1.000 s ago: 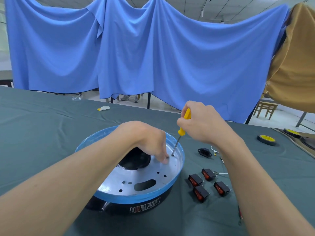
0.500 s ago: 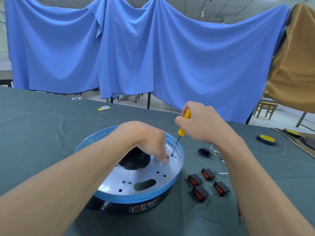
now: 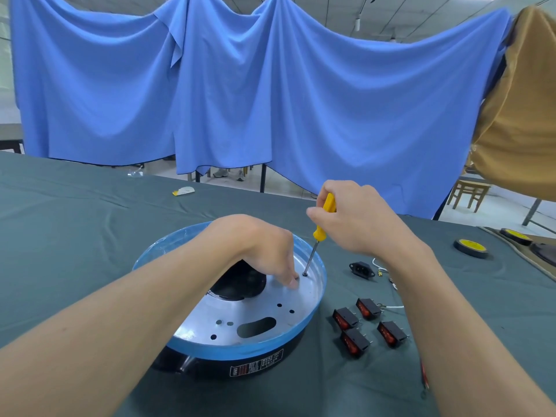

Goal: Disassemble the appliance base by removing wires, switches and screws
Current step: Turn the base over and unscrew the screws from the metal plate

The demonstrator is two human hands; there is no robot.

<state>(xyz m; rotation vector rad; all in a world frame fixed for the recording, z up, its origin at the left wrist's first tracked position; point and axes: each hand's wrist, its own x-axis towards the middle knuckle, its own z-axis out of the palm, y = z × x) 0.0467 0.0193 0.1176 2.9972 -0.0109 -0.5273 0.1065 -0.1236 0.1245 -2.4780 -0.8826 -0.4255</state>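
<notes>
The round appliance base [image 3: 252, 341] lies on the table, a silver metal plate with holes inside a blue rim and a black body below. My right hand [image 3: 358, 221] grips a yellow-handled screwdriver [image 3: 320, 233] held nearly upright. Its tip sits on a screw [image 3: 304, 274] near the plate's far right edge. My left hand [image 3: 264, 251] reaches over the plate, its curled fingertips pressing on the metal right beside the screw. The left hand hides part of the black round opening [image 3: 240, 284].
Several black rocker switches with red buttons [image 3: 368, 328] lie on the dark green cloth right of the base. A black power socket [image 3: 362, 268] with white wires lies behind them. Yellow-and-black tape rolls [image 3: 471, 248] sit far right. Blue cloth hangs behind the table.
My right hand has shifted slightly on the screwdriver handle, as if turning it. The tip stays on the same screw and my left hand has kept its place.
</notes>
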